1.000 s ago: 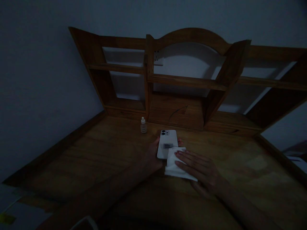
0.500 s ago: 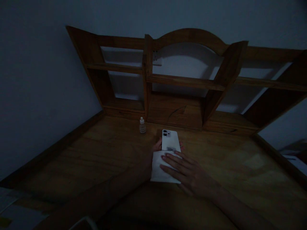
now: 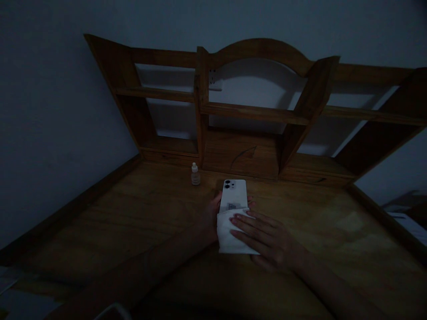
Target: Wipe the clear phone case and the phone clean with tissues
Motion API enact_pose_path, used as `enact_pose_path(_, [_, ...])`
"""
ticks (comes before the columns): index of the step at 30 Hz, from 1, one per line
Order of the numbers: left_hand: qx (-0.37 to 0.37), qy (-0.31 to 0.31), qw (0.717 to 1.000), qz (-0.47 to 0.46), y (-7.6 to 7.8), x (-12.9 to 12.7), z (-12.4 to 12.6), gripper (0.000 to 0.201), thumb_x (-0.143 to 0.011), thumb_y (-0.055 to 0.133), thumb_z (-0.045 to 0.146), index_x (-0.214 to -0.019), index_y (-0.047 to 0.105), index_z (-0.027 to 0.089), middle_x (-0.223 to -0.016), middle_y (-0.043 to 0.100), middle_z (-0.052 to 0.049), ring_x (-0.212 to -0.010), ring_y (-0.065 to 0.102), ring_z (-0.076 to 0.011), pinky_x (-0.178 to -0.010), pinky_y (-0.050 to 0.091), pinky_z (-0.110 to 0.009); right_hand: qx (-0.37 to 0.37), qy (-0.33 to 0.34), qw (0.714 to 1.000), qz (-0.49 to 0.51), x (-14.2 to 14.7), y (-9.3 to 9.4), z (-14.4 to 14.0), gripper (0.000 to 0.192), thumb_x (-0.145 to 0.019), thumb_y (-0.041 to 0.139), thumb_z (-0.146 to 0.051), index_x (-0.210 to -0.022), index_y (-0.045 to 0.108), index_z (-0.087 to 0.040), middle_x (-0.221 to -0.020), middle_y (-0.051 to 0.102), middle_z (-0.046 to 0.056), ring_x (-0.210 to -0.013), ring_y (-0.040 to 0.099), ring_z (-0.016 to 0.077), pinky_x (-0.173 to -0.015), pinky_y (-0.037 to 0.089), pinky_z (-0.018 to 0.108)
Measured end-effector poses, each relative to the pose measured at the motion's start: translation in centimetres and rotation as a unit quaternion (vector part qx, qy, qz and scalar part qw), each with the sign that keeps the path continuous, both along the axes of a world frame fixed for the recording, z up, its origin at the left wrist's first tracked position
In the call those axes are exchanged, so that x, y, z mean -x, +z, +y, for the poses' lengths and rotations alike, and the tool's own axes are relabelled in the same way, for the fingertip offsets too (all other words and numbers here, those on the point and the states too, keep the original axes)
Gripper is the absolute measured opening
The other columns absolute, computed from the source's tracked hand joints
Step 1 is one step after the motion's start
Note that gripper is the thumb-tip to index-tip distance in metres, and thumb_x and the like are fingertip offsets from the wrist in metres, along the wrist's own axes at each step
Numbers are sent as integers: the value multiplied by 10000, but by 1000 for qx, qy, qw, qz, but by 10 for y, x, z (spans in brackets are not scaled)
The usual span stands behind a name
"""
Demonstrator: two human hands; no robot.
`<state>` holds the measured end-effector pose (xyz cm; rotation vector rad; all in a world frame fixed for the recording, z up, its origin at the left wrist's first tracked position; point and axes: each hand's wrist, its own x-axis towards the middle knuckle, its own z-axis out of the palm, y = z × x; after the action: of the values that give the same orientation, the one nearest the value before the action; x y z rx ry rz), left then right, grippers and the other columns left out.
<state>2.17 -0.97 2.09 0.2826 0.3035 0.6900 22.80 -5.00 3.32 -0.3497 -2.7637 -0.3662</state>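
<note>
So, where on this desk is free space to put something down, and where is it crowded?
Bare wood lies left of the small bottle toward the desk edge, and right of the right hand toward the far rim. The middle is crowded: the left hand holds the white phone, and the right hand presses a white cloth on it.

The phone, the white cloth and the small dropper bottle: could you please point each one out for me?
phone (image 3: pixel 234 192): head view, on its white back below the camera lenses.
white cloth (image 3: pixel 227 235): head view, on its bare left part.
small dropper bottle (image 3: pixel 195 175): head view, on its body.
</note>
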Motion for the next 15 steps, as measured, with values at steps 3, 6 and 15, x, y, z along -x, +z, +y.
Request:
enact_pose_path(3, [23,5,1000,7,4,0,0,654,-948,312,557,-1200,612,34,-1046,702,-169,-869,678,-223,-772,513,-297,-11,3,1000,22,-3,0,1,542,-975,407,-317,-1455,419,-65,-1541,374,178,-1442,332,283,-1160,355,497])
enact_pose_path(6, [45,16,998,27,8,0,0,641,-947,320,536,-1173,612,12,-1003,702,-172,-847,673,-223,-794,515,-311,-18,-3,998,52,-7,0,2,541,-988,374,-349,-1458,420,-85,-1529,400,172,-1432,355,276,-1148,373,493])
enact_pose_path(15, [-33,123,990,54,26,-21,-13,281,-949,528,325,-1162,615,165,-1099,657,-75,-880,630,-149,-817,538,-311,7,-87,988,127,-15,0,13,552,-967,382,-268,-1490,368,-91,-1492,467,148,-1411,399,259,-1144,386,490])
